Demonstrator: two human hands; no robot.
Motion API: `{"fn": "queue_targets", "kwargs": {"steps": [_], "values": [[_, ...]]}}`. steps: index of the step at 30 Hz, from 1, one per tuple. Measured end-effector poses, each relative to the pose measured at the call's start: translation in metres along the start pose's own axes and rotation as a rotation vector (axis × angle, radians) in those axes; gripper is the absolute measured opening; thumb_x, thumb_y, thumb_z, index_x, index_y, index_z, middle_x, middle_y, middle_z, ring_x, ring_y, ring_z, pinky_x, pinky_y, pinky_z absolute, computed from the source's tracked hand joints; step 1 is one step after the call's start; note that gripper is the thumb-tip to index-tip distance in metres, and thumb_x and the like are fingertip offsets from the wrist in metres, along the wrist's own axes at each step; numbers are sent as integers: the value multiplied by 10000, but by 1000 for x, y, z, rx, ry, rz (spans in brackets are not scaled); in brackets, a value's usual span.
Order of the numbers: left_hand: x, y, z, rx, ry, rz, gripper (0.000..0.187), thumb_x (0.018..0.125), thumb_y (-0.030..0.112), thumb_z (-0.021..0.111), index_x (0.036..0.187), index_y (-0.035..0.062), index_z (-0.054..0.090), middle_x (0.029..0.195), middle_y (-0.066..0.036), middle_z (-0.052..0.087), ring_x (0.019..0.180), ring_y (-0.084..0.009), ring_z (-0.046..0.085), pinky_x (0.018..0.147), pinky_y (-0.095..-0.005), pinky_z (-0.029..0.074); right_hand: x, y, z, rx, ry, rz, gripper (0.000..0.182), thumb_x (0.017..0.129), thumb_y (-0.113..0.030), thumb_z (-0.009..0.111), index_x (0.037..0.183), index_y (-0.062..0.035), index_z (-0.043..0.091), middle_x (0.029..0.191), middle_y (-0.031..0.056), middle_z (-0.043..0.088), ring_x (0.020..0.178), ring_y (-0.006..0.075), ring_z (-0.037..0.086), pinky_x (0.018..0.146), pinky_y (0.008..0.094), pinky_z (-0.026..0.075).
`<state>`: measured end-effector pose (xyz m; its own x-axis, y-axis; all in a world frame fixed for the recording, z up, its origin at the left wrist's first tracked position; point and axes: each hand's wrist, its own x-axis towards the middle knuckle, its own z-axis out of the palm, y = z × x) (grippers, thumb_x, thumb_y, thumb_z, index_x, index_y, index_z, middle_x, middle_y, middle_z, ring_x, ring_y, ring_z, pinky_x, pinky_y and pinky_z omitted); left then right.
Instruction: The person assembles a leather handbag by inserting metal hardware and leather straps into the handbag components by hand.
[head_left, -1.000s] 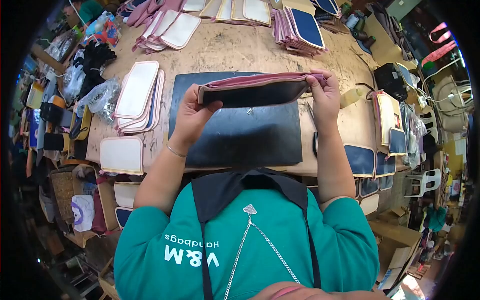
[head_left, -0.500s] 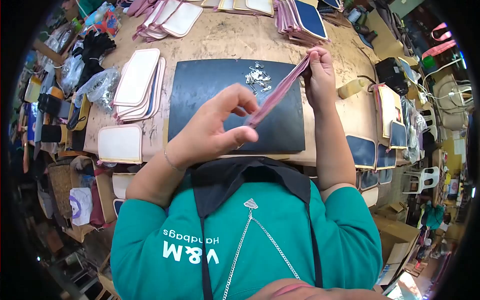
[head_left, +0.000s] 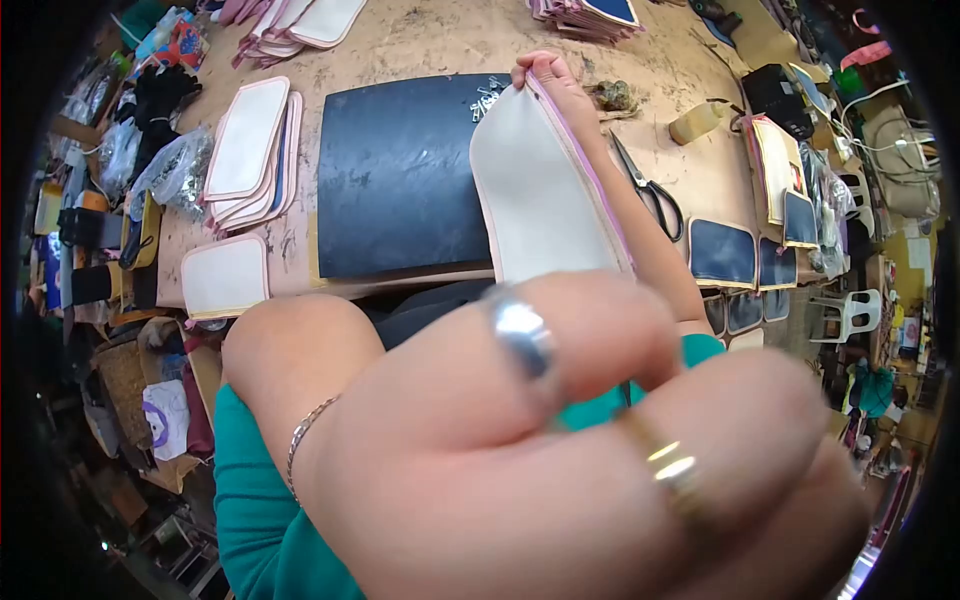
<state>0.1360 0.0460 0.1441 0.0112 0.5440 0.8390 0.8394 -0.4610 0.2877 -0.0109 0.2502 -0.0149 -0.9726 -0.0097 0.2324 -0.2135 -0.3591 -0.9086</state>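
While the right hand (head_left: pixel 556 84) pinches the far end of a white, pink-edged pouch (head_left: pixel 545 180), which overlaps the right side of a black board (head_left: pixel 400 180), the left hand (head_left: pixel 560 440) appears large and blurred near the camera. Its fingers are curled; whether they grasp anything, I cannot tell.

The left hand (head_left: pixel 580 430), near the camera, blocks the lower view. Beyond it, a pouch (head_left: pixel 535 190) held up in the right hand (head_left: pixel 563 88) bars the right side of the black board (head_left: pixel 400 185); the board's middle is open. Bare table (head_left: pixel 430 50) runs behind. Scissors (head_left: pixel 656 194) obstruct the right, stacked panels (head_left: pixel 243 140) the left.
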Motion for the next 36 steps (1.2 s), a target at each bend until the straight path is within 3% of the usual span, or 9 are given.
{"fn": "queue_targets", "kwargs": {"steps": [8, 13, 17, 19, 20, 22, 24, 29, 36], "values": [[6, 13, 24, -38, 129, 44, 229, 809, 258, 660, 925, 61, 663, 863, -53, 635, 759, -212, 592, 677, -317, 467, -2, 13, 17, -17, 87, 16, 195, 1045, -258, 499, 1066, -81, 576, 852, -18, 551, 736, 51, 508, 665, 205, 443], [7, 13, 21, -60, 248, 41, 196, 792, 198, 658, 929, 59, 673, 864, -47, 648, 769, -206, 603, 687, -307, 473, -5, 21, 12, -187, 35, -18, 161, 1023, -225, 539, 1101, -88, 573, 898, -24, 532, 823, 60, 507, 751, 204, 420], [-20, -32, -13, 35, 384, -266, 182, 779, 150, 656, 933, 58, 680, 864, -42, 659, 777, -202, 612, 695, -298, 477, -12, 13, 20, -226, -63, -29, 340, 974, -171, 610, 1285, -59, 531, 1032, 15, 555, 943, 107, 535, 876, 264, 459], [-59, -94, -37, 225, 227, -505, 329, 860, 119, 666, 1176, 27, 649, 1040, -103, 655, 934, -222, 647, 770, -304, 506, -12, 19, 23, -123, -70, 31, 378, 981, -163, 595, 1329, -48, 501, 1118, 42, 575, 992, 120, 546, 908, 277, 463], [-84, -123, -30, 273, 308, -654, 335, 914, 155, 648, 1218, 16, 633, 1061, -97, 644, 1015, -198, 622, 833, -299, 493, -14, 15, 28, -205, -88, -55, 435, 970, -141, 614, 1360, -41, 446, 1192, 73, 591, 1035, 136, 564, 940, 293, 470], [-131, -166, -20, 138, 524, -989, 347, 956, 184, 622, 1260, 17, 616, 1069, -66, 652, 1040, -144, 602, 862, -288, 483, -14, 18, 34, -87, -57, -10, 485, 954, -123, 638, 1372, -37, 408, 1213, 86, 595, 1046, 138, 574, 953, 298, 472], [-133, -172, -23, -137, 612, -1097, 369, 959, 213, 631, 1275, 24, 610, 1091, -59, 656, 1046, -129, 598, 879, -290, 485, -13, 21, 36, -20, -14, 52, 541, 922, -101, 684, 1361, -35, 375, 1207, 118, 614, 1070, 151, 591, 967, 311, 480], [-135, -183, -34, -53, 516, -1209, 382, 937, 249, 682, 1200, -26, 647, 1130, -83, 675, 1010, -130, 628, 906, -301, 509, -5, 24, 41, -140, -30, 97, 440, 899, -138, 724, 1244, -19, 478, 1122, 131, 633, 1036, 156, 605, 910, 293, 500], [-140, -184, -44, -355, 742, -1147, 262, 929, 139, 674, 1139, -18, 667, 1032, -88, 696, 919, -152, 662, 847, -287, 553, 1, 27, 55, -184, -86, 94, 437, 871, -139, 754, 1219, -23, 515, 1045, 71, 595, 966, 141, 608, 859, 283, 503]]}}
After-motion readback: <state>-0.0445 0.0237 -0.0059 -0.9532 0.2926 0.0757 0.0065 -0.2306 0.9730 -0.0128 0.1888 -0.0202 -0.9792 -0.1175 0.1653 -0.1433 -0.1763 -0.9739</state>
